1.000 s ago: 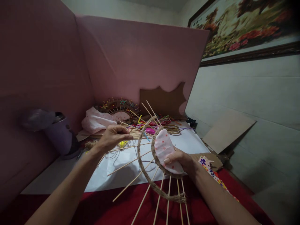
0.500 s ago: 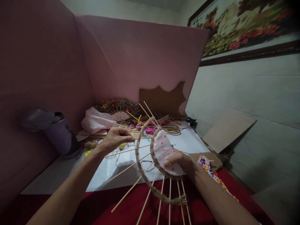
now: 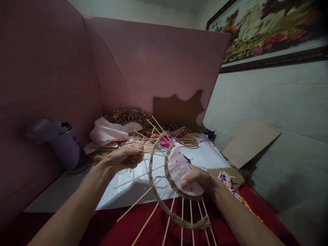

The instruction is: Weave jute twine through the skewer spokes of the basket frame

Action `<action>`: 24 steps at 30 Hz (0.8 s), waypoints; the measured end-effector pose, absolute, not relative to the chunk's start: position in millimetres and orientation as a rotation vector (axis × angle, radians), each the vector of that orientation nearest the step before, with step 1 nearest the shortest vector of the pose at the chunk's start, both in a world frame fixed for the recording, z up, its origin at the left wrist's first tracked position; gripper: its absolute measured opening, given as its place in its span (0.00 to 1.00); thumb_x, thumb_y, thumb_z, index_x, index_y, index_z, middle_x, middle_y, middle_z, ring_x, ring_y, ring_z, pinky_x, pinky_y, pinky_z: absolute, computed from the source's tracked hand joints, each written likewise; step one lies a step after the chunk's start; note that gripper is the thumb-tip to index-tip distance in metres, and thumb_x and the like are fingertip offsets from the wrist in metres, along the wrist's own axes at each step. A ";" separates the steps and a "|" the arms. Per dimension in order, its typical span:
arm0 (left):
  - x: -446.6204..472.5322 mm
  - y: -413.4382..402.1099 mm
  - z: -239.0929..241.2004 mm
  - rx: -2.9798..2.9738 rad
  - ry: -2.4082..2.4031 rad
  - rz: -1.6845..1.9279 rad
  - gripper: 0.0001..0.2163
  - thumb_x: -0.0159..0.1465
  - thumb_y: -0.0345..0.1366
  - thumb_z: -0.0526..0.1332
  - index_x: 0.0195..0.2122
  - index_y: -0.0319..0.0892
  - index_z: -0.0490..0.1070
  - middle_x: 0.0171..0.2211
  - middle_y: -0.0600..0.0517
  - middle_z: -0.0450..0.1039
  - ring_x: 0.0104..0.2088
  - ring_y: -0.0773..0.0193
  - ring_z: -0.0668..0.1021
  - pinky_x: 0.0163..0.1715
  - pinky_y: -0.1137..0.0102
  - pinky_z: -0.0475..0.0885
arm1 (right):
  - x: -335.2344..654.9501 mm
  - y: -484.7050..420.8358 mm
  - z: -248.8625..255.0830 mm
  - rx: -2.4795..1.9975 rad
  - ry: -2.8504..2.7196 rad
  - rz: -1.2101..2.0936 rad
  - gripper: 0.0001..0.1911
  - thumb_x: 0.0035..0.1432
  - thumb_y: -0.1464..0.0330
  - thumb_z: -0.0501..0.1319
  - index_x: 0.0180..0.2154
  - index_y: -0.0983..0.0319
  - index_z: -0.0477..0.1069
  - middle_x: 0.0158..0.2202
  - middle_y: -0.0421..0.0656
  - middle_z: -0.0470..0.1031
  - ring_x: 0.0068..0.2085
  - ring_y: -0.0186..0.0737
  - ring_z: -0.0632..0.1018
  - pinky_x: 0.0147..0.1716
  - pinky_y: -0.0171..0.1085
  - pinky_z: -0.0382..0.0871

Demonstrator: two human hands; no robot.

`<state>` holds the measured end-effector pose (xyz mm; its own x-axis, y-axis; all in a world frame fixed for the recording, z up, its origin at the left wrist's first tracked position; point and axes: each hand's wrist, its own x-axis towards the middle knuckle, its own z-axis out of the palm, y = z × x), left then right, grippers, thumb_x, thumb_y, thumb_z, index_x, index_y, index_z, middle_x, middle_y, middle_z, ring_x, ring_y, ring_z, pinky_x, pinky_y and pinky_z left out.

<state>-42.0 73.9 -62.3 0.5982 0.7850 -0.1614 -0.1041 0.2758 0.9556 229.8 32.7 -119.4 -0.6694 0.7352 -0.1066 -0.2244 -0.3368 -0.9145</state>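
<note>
My right hand (image 3: 196, 179) grips a half-round fan frame by its base, the thumb pressed on the white cloth centre with red dots (image 3: 176, 167). Thin wooden sticks (image 3: 145, 201) spread out from this centre, and a band of brown twine (image 3: 156, 188) is woven across them in an arc. My left hand (image 3: 128, 157) is closed beside the upper left sticks, fingers curled in. A thin strand of twine seems to run between its fingertips and the woven band. The fingertips are partly hidden.
On the white sheet (image 3: 123, 194) lie loose sticks, colourful pipe cleaners (image 3: 179, 131) and dotted cloth (image 3: 109, 131). A finished-looking decorated fan (image 3: 132, 114) and cut cardboard (image 3: 176, 109) lean at the back. A purple container (image 3: 68, 147) stands left; flowered fabric (image 3: 233, 188) lies right.
My left hand has turned and curled its fingers, moving slightly down and left by the upper sticks. The fan frame has tilted and shifted a little to the right in my right hand.
</note>
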 end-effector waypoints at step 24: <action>-52.9 66.8 -42.8 1.853 1.137 1.020 0.08 0.46 0.37 0.68 0.26 0.40 0.79 0.22 0.50 0.75 0.23 0.68 0.72 0.23 0.74 0.66 | 230.5 35.3 -117.5 -1.016 -1.326 2.081 0.19 0.28 0.77 0.65 0.30 0.67 0.69 0.24 0.39 0.74 0.22 0.30 0.71 0.20 0.27 0.63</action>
